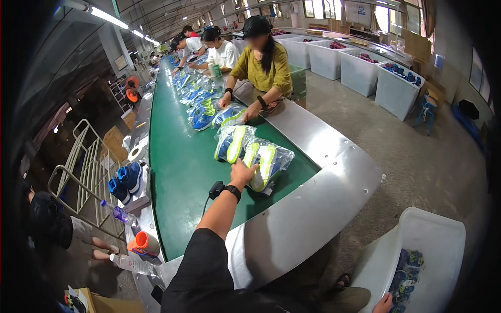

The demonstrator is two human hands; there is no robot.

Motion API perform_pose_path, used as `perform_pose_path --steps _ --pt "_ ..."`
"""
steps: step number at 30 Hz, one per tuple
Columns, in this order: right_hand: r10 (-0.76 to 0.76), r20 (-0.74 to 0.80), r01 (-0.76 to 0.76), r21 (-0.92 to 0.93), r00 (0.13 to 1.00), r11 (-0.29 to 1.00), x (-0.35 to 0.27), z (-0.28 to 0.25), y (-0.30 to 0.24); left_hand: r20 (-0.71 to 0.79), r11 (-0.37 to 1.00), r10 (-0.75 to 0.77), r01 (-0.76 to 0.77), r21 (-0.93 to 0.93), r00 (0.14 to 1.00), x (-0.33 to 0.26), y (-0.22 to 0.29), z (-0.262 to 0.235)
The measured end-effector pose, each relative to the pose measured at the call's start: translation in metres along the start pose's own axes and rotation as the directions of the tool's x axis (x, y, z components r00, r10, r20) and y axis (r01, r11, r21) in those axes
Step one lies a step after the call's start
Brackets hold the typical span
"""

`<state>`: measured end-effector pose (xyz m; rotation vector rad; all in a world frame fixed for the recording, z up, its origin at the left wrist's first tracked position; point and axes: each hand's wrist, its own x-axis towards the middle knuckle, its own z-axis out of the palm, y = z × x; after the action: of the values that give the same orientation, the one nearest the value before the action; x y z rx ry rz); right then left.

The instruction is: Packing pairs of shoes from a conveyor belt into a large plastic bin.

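Observation:
My left hand (242, 172) reaches over the green conveyor belt (182, 208), its fingers bent onto the near edge of a clear-bagged pair of shoes (267, 166) with bright yellow-green and white soles. Another bagged pair (233, 142) lies just beyond, touching it. A black band with a small device sits on my left wrist. Low at the right, my right hand (383, 303) is closed at the rim of a white bin (433, 221); only part of it shows. Inside that bin lie several bagged blue and green shoes (406, 276).
Across the belt, a person in a mustard top (271, 68) handles bagged shoes. More people work farther up. A metal border (308, 203) surrounds the belt end. Blue shoes (125, 182), bottles (119, 213) and an orange cup (143, 242) line the left ledge. White bins (360, 73) stand back right.

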<state>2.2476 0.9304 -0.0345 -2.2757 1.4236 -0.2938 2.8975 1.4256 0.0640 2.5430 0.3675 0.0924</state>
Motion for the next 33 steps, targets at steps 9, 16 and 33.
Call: perform_pose_path --steps 9,16,33 --pt "0.022 -0.019 -0.022 -0.002 1.0 1.0 0.01 0.014 0.024 0.073 0.978 0.029 -0.013 -0.207 0.997 -0.026 -0.031 0.029" --pt "-0.113 -0.161 0.144 0.196 0.981 0.97 0.014 0.039 0.045 -0.27 0.615 0.347 -0.435 -0.658 0.898 -0.141 -0.041 0.01" --pt "0.007 -0.169 0.028 0.203 0.986 0.979 -0.006 0.016 0.006 0.452 0.62 0.398 0.129 -0.774 0.799 -0.165 -0.007 -0.023"
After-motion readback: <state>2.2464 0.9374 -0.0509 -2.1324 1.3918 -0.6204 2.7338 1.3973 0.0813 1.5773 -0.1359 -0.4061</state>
